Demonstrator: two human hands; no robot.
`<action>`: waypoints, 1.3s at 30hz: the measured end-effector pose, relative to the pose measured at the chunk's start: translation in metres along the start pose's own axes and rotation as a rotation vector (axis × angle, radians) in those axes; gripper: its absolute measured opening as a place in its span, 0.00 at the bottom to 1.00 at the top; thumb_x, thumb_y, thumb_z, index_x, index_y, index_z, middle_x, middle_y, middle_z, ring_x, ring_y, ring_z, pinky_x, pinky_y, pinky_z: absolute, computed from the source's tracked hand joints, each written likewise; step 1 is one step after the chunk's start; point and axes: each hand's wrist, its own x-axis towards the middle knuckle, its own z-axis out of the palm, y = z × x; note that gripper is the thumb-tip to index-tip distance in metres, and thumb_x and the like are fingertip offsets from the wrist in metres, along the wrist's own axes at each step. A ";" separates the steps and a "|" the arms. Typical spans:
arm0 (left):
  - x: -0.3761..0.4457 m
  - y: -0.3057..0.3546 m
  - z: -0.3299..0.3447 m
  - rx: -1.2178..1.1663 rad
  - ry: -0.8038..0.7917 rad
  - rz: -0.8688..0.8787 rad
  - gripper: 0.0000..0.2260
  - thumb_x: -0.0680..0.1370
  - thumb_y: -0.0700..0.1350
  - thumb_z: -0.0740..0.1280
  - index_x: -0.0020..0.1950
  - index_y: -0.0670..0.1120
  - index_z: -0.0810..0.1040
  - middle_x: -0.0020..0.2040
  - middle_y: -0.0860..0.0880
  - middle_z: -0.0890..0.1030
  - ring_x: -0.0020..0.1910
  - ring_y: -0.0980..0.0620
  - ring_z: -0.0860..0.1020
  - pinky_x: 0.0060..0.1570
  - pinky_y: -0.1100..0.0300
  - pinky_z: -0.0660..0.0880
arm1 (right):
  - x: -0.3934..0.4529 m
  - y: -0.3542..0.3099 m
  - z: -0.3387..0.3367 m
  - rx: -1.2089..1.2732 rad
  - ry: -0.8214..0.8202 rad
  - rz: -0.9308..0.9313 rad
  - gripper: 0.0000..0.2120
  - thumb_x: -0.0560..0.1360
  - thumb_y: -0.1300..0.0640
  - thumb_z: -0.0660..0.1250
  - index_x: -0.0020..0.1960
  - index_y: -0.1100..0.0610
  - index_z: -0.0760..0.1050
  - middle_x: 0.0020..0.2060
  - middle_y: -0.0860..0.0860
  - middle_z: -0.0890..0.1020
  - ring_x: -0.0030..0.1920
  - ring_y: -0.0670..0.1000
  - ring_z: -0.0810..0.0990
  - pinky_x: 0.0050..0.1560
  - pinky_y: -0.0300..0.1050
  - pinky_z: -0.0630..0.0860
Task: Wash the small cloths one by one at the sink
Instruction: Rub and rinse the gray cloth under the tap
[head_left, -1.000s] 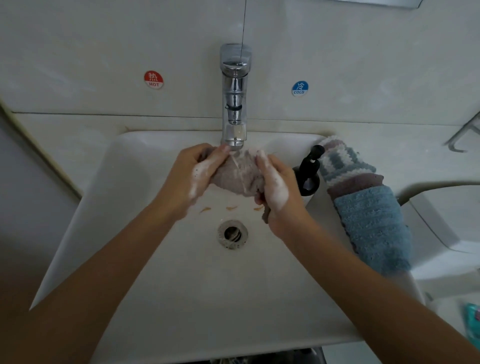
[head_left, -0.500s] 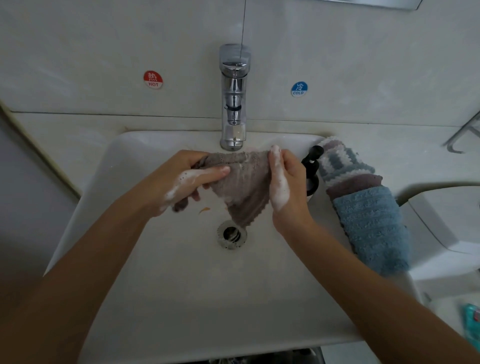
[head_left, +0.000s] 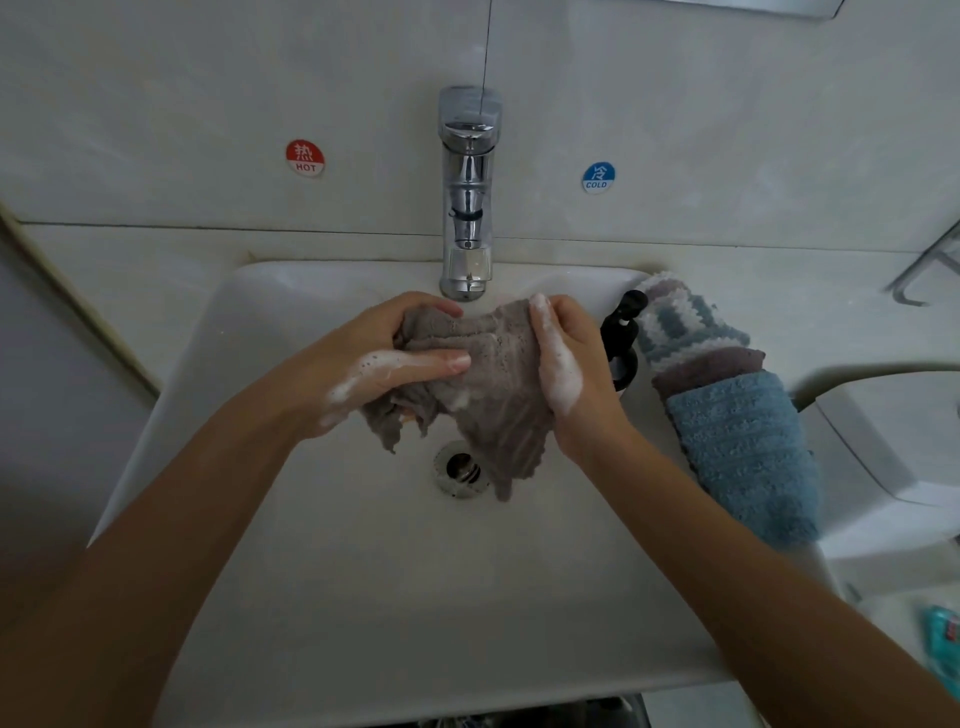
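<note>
Two soapy hands are curled round the grey cloth (head_left: 493, 374) — left hand (head_left: 379, 364) gripping one bunched end, right hand (head_left: 563, 358) the other — below the faucet (head_left: 467, 208). Fabric between the fingers is best rubbed firmly, folds turned so lather reaches everywhere.

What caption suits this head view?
Soapy left hand and right hand grip a grey cloth under the tap.

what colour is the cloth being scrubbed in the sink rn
Greyish brown: the cloth, flecked with white suds, is gripped by both hands; the head view, the only one, shows it.
</note>
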 end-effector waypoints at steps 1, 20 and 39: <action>-0.002 0.002 -0.001 0.011 -0.054 -0.012 0.18 0.68 0.43 0.72 0.57 0.48 0.76 0.46 0.45 0.83 0.37 0.53 0.83 0.30 0.65 0.76 | 0.001 0.000 -0.001 -0.028 -0.025 -0.007 0.13 0.83 0.52 0.58 0.41 0.54 0.71 0.38 0.50 0.74 0.42 0.49 0.74 0.46 0.45 0.72; 0.010 -0.011 -0.012 0.173 0.275 0.083 0.09 0.78 0.49 0.66 0.46 0.44 0.77 0.40 0.47 0.82 0.38 0.46 0.81 0.38 0.54 0.79 | -0.004 -0.012 -0.009 -0.549 -0.478 -0.170 0.21 0.80 0.52 0.65 0.32 0.55 0.64 0.27 0.47 0.65 0.28 0.45 0.65 0.31 0.39 0.61; 0.027 -0.031 0.067 0.103 0.687 0.234 0.19 0.82 0.49 0.60 0.31 0.47 0.68 0.27 0.52 0.71 0.26 0.60 0.70 0.30 0.70 0.65 | -0.032 0.008 0.033 0.040 0.028 -0.186 0.18 0.83 0.52 0.58 0.35 0.54 0.69 0.28 0.46 0.72 0.33 0.45 0.72 0.36 0.46 0.70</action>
